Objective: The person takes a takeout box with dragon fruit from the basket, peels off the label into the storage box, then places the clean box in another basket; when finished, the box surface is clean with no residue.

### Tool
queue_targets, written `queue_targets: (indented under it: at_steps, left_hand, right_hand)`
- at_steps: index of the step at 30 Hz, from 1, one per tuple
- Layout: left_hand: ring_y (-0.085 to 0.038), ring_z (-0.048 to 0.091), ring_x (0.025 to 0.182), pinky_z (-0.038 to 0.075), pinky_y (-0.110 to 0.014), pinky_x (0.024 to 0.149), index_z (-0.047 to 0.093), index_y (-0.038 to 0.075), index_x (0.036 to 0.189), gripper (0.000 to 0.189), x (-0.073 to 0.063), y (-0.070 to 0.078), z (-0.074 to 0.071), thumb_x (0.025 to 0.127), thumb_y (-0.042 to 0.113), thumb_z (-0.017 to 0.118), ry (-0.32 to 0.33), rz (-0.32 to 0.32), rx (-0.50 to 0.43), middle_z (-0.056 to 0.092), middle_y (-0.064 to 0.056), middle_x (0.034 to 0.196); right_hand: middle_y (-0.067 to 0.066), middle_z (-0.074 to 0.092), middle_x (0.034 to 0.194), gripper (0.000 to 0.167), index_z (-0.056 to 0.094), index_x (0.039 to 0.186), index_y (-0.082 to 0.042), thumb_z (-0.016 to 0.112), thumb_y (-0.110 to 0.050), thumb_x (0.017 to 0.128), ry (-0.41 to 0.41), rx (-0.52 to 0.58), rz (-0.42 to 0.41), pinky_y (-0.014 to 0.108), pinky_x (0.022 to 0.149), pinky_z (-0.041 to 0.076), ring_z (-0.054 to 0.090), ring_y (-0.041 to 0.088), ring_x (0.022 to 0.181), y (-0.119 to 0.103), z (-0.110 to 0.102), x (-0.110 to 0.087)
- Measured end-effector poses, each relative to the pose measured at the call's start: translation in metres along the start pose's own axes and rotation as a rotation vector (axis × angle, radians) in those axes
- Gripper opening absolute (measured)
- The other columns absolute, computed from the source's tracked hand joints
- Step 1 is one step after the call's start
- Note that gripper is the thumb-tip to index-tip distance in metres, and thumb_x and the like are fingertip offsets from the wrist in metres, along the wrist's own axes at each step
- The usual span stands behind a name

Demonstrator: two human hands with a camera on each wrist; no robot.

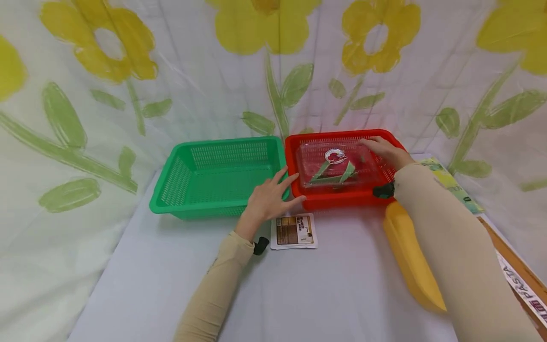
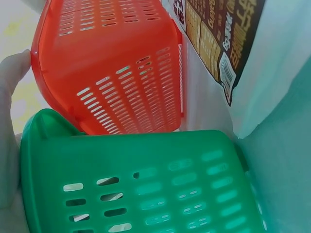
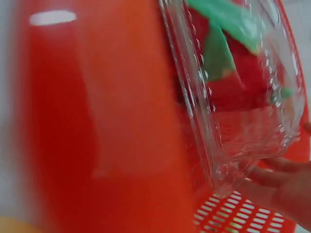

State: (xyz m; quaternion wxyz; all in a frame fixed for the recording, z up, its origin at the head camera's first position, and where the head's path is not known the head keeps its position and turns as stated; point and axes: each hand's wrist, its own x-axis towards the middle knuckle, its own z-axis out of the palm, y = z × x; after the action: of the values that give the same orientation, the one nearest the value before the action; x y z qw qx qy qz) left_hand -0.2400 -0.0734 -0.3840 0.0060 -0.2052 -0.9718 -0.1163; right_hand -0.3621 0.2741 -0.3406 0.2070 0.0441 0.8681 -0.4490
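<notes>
A clear plastic box (image 1: 335, 164) with a round sticker lies in the red basket (image 1: 342, 202); green and red pieces show through its plastic. At the box's right end is my right hand (image 1: 386, 151), its fingers gripping that end. In the right wrist view, the fingers (image 3: 272, 179) touch the corner of the box. My left hand (image 1: 269, 197) has its fingers spread across the adjoining rims of the green basket (image 1: 201, 209) and the red basket. A finger touches the red rim in the left wrist view.
A flat printed packet (image 1: 295, 231) lies in front of the red basket. To the right are a yellow container (image 1: 412, 261), partly behind the right sleeve, a green-yellow package (image 1: 457, 185) and a pack marked PASTA (image 1: 519, 280). A flower-printed curtain (image 1: 192, 71) hangs behind.
</notes>
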Motion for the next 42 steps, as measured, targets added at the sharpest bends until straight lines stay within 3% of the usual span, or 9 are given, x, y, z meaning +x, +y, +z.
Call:
queue_targets:
  at_steps: [3,7,9,13,16,20,27,32,42]
  left_hand:
    - [-0.038,0.042,0.135,0.049,-0.052,0.095,0.028,0.033,0.156,0.078,-0.002,0.002,0.004,0.090,0.073,0.040,0.001,0.003,0.003,0.017,0.000,0.164]
    - [-0.038,0.044,0.133,0.050,-0.051,0.094,0.030,0.033,0.156,0.078,-0.004,0.005,0.005,0.090,0.073,0.041,0.014,0.008,-0.006,0.019,-0.001,0.164]
    - [-0.038,0.044,0.133,0.050,-0.051,0.094,0.031,0.033,0.155,0.078,-0.005,0.005,0.005,0.089,0.073,0.042,0.021,0.007,-0.008,0.019,0.000,0.164]
    - [-0.040,0.044,0.133,0.047,-0.054,0.097,0.031,0.034,0.155,0.078,-0.005,0.007,0.004,0.089,0.073,0.042,0.029,0.010,-0.024,0.019,0.001,0.164]
    - [-0.041,0.043,0.133,0.046,-0.055,0.098,0.031,0.034,0.155,0.078,-0.006,0.008,0.004,0.089,0.074,0.042,0.027,0.014,-0.031,0.018,0.001,0.164]
    - [-0.040,0.044,0.133,0.048,-0.052,0.096,0.030,0.034,0.155,0.078,-0.005,0.008,0.005,0.089,0.074,0.042,0.024,0.019,-0.020,0.018,0.001,0.164]
    - [-0.039,0.044,0.133,0.049,-0.051,0.095,0.031,0.033,0.155,0.079,-0.004,0.005,0.004,0.089,0.073,0.043,0.031,0.013,-0.011,0.019,0.000,0.164]
    - [-0.040,0.044,0.133,0.048,-0.051,0.096,0.030,0.034,0.155,0.079,-0.005,0.005,0.003,0.088,0.074,0.043,0.020,0.018,-0.014,0.018,0.000,0.164]
    - [-0.041,0.042,0.135,0.047,-0.053,0.097,0.029,0.035,0.156,0.078,-0.003,0.003,0.002,0.089,0.074,0.041,0.004,0.007,-0.018,0.016,0.000,0.164]
  right_hand:
    - [0.021,0.014,0.156,0.088,-0.003,0.158,-0.011,0.047,-0.053,0.099,-0.113,0.134,0.023,0.052,0.107,0.038,0.023,0.039,0.137,0.012,-0.005,0.010]
    - [0.017,0.017,0.155,0.088,-0.005,0.158,-0.015,0.048,-0.053,0.099,-0.280,0.332,0.136,0.049,0.108,0.038,0.025,0.034,0.136,0.023,-0.012,0.015]
    - [0.017,0.017,0.155,0.092,-0.007,0.158,-0.015,0.049,-0.056,0.098,-0.324,0.354,0.186,0.049,0.107,0.039,0.023,0.034,0.137,0.025,-0.015,0.015]
    - [0.013,0.027,0.149,0.099,-0.003,0.159,-0.018,0.060,-0.055,0.092,-0.301,0.394,0.265,0.048,0.103,0.044,0.026,0.032,0.134,0.025,-0.017,0.013]
    - [0.005,0.045,0.133,0.080,0.017,0.153,-0.020,0.061,-0.050,0.094,-0.332,0.495,0.315,0.040,0.103,0.044,0.041,0.024,0.123,0.024,-0.014,0.013]
    - [0.002,0.062,0.109,0.047,0.037,0.130,-0.017,0.055,-0.046,0.098,-0.377,0.589,0.337,0.031,0.098,0.048,0.059,0.018,0.101,0.026,-0.011,0.017]
    - [0.005,0.063,0.107,0.038,0.044,0.125,-0.018,0.061,-0.037,0.097,-0.353,0.760,0.314,0.039,0.096,0.050,0.061,0.024,0.100,0.030,-0.006,0.022]
    - [0.004,0.064,0.105,0.033,0.047,0.122,-0.022,0.058,-0.041,0.098,-0.365,0.769,0.294,0.042,0.100,0.048,0.061,0.025,0.099,0.035,-0.003,0.017]
    - [0.004,0.059,0.115,0.049,0.035,0.132,-0.020,0.054,-0.050,0.098,-0.346,0.639,0.274,0.049,0.097,0.048,0.058,0.025,0.106,0.026,-0.008,0.004]
